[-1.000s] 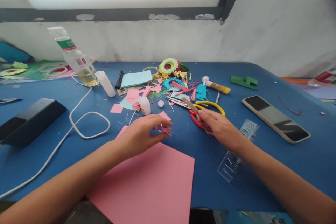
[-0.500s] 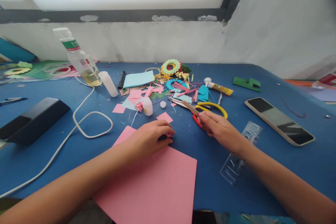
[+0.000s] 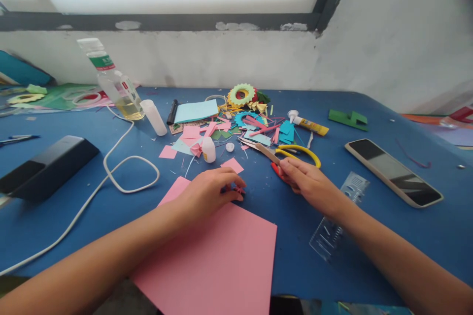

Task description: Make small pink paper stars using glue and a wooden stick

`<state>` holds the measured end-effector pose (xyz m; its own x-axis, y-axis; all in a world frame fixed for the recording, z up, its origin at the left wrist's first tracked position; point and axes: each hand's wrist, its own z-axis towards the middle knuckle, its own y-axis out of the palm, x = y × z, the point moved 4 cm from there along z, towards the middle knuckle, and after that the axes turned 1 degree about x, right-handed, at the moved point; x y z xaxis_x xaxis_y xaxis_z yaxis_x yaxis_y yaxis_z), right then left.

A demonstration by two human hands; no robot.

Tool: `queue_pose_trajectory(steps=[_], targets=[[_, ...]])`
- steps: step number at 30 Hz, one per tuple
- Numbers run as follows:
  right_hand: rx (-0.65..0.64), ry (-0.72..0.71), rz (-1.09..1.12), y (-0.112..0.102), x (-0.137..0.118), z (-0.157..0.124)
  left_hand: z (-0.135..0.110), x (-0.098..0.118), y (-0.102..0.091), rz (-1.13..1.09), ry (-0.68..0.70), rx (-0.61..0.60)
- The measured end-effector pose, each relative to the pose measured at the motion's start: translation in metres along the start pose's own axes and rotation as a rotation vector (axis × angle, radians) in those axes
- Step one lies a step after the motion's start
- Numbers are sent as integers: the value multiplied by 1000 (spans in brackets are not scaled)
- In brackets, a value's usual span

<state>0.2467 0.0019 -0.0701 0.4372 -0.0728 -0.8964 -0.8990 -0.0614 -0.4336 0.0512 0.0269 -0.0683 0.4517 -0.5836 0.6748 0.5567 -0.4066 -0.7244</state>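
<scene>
The left hand (image 3: pixel 209 187)'s fingers pinch a small pink paper piece (image 3: pixel 240 190), apparently already cut into points, just beyond the pink sheet (image 3: pixel 225 256); the right hand (image 3: pixel 307 177)'s fingers clamp a flat stick (image 3: pixel 267 153). Nearby on the tabletop (image 3: pixel 295 236), one cut pink square (image 3: pixel 232 165) lies flat, seemingly unworked.

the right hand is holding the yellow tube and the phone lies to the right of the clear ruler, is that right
Not quite: in the head view, the right hand holds a flat brown stick, not the yellow tube. The phone does lie right of the clear ruler.
</scene>
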Motion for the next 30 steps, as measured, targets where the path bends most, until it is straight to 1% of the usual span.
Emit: queue_pose_trajectory(steps=[6, 11, 16, 23, 30], targets=[[1, -15, -9, 0, 0, -2, -1, -2, 1, -9, 56, -23], [0, -33, -45, 2, -1, -2, -2, 1, 1, 23, 45, 33], [23, -77, -98, 2, -3, -4, -1, 7, 2, 20, 63, 67], [137, -175, -244, 6, -5, -5, -3, 7, 2, 4, 34, 97], [193, -334, -445, 12, -29, -3, -8, 9, -1, 31, 2, 97]])
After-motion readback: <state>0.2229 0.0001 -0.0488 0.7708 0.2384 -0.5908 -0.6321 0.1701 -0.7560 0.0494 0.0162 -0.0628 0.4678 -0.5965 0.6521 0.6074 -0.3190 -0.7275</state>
